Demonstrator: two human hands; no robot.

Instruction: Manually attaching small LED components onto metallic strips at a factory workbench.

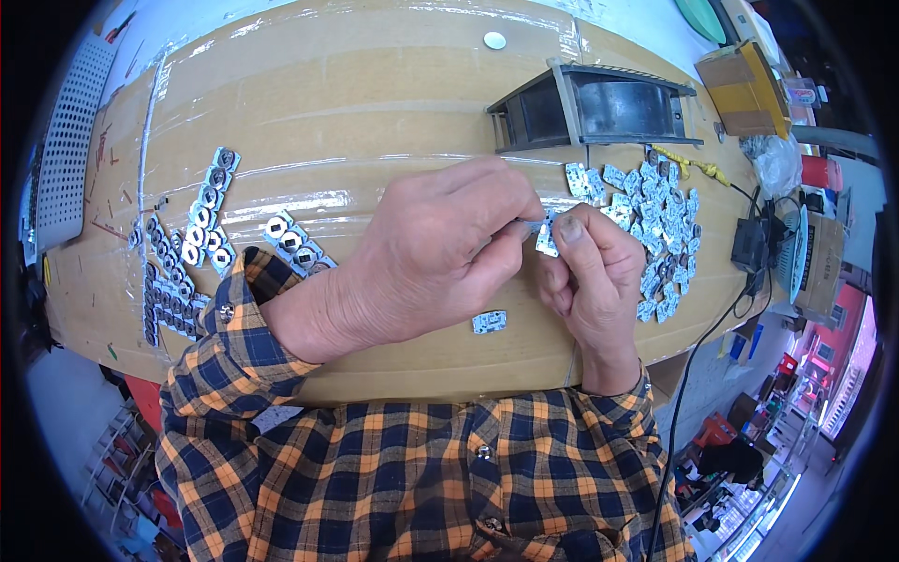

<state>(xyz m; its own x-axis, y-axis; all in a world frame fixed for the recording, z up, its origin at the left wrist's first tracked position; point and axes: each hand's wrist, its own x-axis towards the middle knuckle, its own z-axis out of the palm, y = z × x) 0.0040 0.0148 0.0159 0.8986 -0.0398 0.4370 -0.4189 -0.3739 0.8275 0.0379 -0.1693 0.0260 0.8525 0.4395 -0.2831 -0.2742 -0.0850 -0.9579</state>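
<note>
In front of my chest both hands meet over a small white circuit board (547, 242). My right hand (599, 272) is closed, the board pinched between thumb and curled fingers. My left hand (449, 239) is closed too, its fingertips pressed together at the board's left edge; what they grip is too small to make out. One loose circuit board (489, 322) lies on the table below the hands. To the right of my right hand spreads a heap of similar boards (660, 225).
Joined rows of boards with round dark parts (211, 201) lie at the left, and a short strip (298, 245) sits near my left wrist. A black fan-like housing (623, 108) stands at the back. Farther right are a cardboard box (744, 89), a black adapter (749, 245) and cables.
</note>
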